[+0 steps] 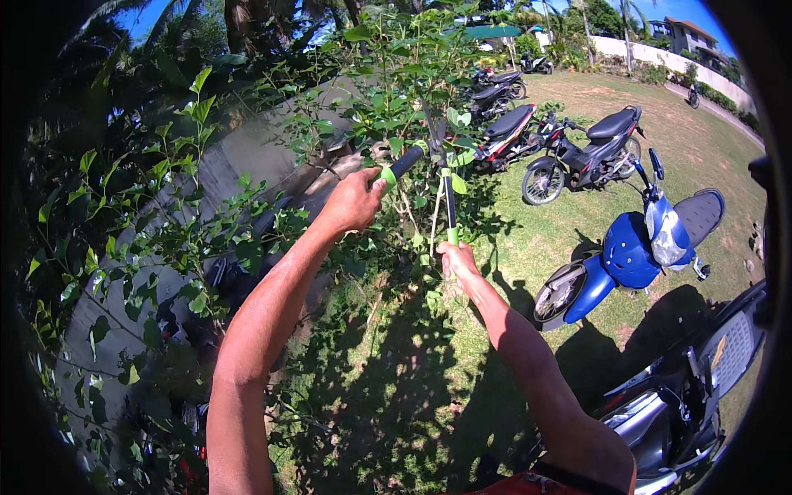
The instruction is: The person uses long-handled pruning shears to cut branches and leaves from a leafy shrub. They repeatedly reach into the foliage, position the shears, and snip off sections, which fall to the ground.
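Note:
Both my hands grip a pair of hedge shears (435,148) with black and green handles. My left hand (355,199) closes around the green grip of one handle, which slants up to the right. Around the lower end of the other, nearly upright handle is my right hand (456,262). The handles stand apart. The grey blades point up among the leaves of a tall leafy shrub (396,93), and foliage partly covers them. Thin pale stems (405,207) of the shrub rise between my two hands.
A blue motorcycle (631,247) stands on the grass to the right, with a black motorcycle (588,151) beyond it. Another motorcycle (674,396) is close at my lower right. Leafy branches (198,247) and a grey wall-like surface (235,164) are at the left.

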The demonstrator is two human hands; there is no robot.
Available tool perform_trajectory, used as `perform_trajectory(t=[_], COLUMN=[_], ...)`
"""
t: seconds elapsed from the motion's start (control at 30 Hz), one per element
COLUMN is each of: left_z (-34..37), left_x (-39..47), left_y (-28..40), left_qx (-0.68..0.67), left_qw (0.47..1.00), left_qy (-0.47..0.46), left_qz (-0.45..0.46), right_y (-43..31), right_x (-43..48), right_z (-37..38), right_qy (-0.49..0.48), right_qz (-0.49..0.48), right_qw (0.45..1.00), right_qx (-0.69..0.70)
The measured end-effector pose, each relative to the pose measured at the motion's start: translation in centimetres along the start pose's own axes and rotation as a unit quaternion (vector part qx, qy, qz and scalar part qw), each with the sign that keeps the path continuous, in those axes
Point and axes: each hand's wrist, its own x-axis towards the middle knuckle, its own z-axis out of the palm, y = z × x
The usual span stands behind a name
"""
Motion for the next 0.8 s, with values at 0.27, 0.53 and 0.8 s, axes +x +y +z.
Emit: perform_trajectory(t=[0.27,0.53,0.8], left_z=[5.7,22.4,25.0], left_x=[0.8,-32.9,-67.9], left_y=[3.7,-9.9,-24.0], left_qx=[0.078,-0.189,-0.457], left_qw=[0.978,0.981,0.768], left_qy=[0.112,-0.032,-0.227], left_qz=[0.156,0.029,-0.388], right_y=[-4.9,24.0,31.8], right_x=[1.7,-28.7,-59.9], right_z=[10.6,1.5,-3.2], right_qy=[-0.024,0.164,0.011], right_qz=[-0.014,0.172,0.456], right_qw=[0.957,0.971,0.833], right_qx=[0.29,0.025,-0.313])
